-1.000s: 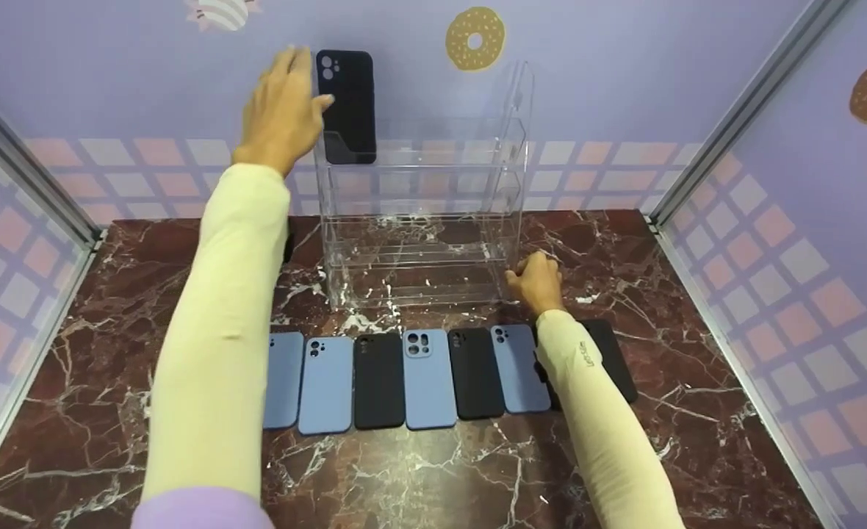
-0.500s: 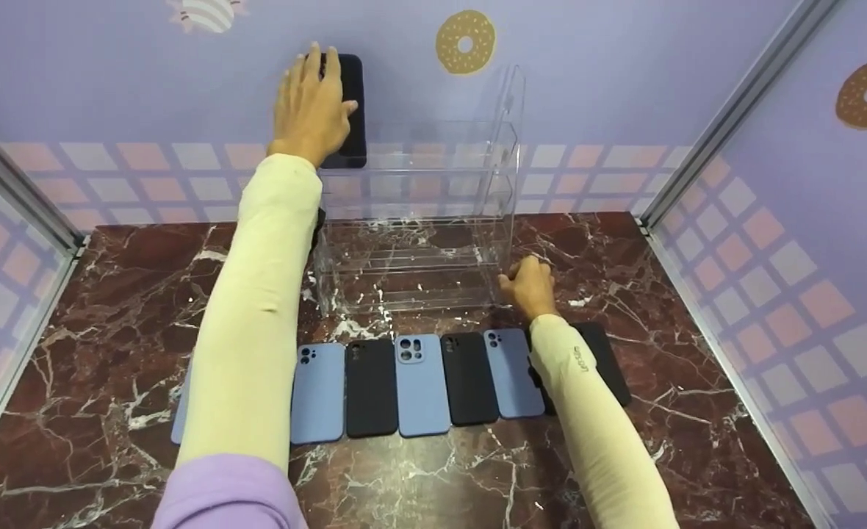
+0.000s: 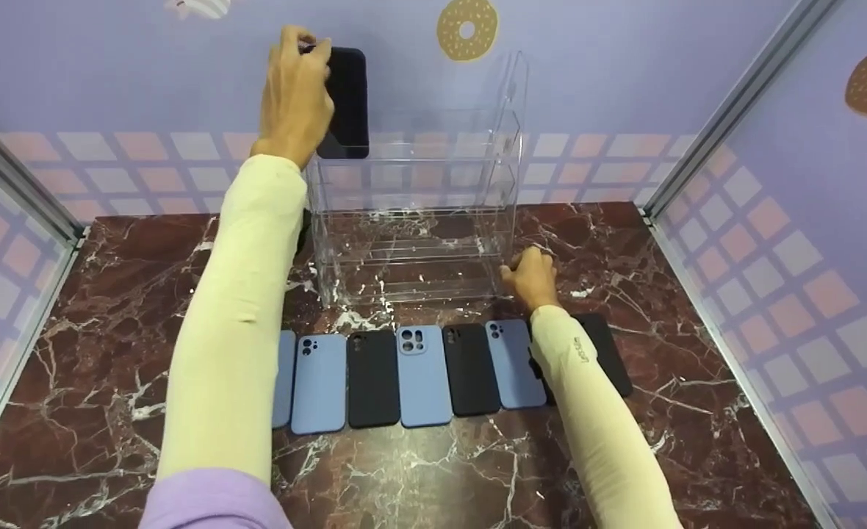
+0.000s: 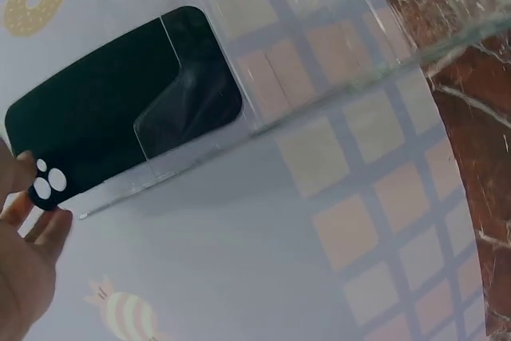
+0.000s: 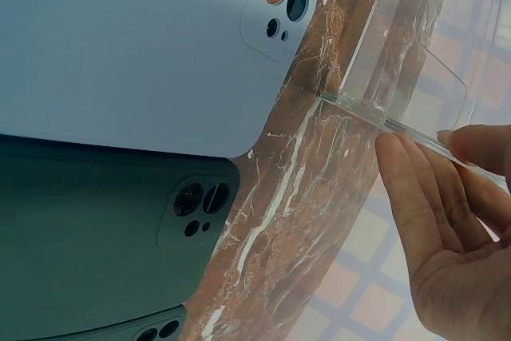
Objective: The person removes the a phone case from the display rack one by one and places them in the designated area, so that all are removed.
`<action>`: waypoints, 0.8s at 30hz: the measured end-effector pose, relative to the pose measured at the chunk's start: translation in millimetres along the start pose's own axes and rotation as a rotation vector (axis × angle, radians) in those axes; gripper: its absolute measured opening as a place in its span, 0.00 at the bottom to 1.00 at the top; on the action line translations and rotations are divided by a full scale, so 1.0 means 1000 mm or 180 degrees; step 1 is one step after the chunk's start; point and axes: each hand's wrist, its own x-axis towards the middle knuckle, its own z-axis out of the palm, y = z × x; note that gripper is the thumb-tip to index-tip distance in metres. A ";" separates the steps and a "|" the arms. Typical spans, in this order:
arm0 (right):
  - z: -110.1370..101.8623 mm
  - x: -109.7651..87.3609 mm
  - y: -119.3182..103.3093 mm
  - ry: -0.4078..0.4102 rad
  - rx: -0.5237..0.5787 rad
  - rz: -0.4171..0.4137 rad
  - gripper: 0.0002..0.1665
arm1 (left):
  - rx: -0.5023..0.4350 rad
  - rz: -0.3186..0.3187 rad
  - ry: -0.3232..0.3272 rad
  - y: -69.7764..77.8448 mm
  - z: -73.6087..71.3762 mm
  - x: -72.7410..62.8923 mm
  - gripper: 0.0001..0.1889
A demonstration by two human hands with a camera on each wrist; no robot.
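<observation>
A black phone case (image 3: 349, 103) stands upright in the top tier of a clear tiered display stand (image 3: 411, 256), at its left end. My left hand (image 3: 295, 99) pinches the case's upper corner beside the camera holes; in the left wrist view the thumb and fingers of the left hand (image 4: 28, 253) are on both sides of that corner, and the lower part of the black case (image 4: 120, 101) sits behind a clear front panel. Low at the stand's right side, my right hand (image 3: 533, 279) grips the panel edge between thumb and fingers, as the right wrist view shows.
In front of the stand, a row of blue and black phone cases, among them a light blue case (image 3: 425, 378) and a black case (image 3: 373, 380), lies on the dark red marbled table (image 3: 404, 485). My right forearm covers part of the row. A patterned wall (image 3: 588, 81) rises behind.
My left hand first moved right over the front of the black case with fingers extended, then closed on its upper corner. The right hand stays at the stand's side.
</observation>
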 end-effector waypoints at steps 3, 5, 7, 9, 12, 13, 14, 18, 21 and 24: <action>0.001 0.001 0.001 -0.0034 -0.0029 0.0000 0.13 | -0.0028 0.0059 0.0184 -0.002 -0.004 -0.003 0.17; 0.002 0.002 0.001 -0.0052 -0.0031 0.0022 0.14 | -0.0051 0.0106 0.0256 -0.002 -0.006 -0.004 0.14; 0.002 0.002 0.001 -0.0049 -0.0040 0.0041 0.14 | -0.0072 0.0135 0.0274 0.000 -0.008 -0.005 0.13; 0.002 0.003 0.001 -0.0044 -0.0038 0.0055 0.14 | -0.0088 0.0184 0.0283 0.002 -0.009 -0.007 0.12; 0.001 0.003 0.000 -0.0045 -0.0028 0.0055 0.15 | -0.0101 0.0298 0.0348 0.004 -0.009 -0.010 0.11; 0.001 0.003 0.000 -0.0053 -0.0024 0.0055 0.15 | -0.0100 0.0369 0.0401 0.004 -0.009 -0.011 0.11; 0.001 0.003 0.000 -0.0055 -0.0020 0.0055 0.15 | -0.0114 0.0434 0.0465 0.004 -0.009 -0.012 0.11; 0.000 0.005 0.000 -0.0071 -0.0024 0.0080 0.16 | -0.0278 0.0723 0.0874 0.011 -0.014 -0.018 0.12; -0.001 0.007 0.002 -0.0089 -0.0037 0.0100 0.16 | -0.0469 0.0904 0.1237 0.019 -0.022 -0.024 0.12; -0.003 0.010 0.004 -0.0084 -0.0064 0.0099 0.16 | -0.0590 0.1031 0.1511 0.024 -0.032 -0.031 0.12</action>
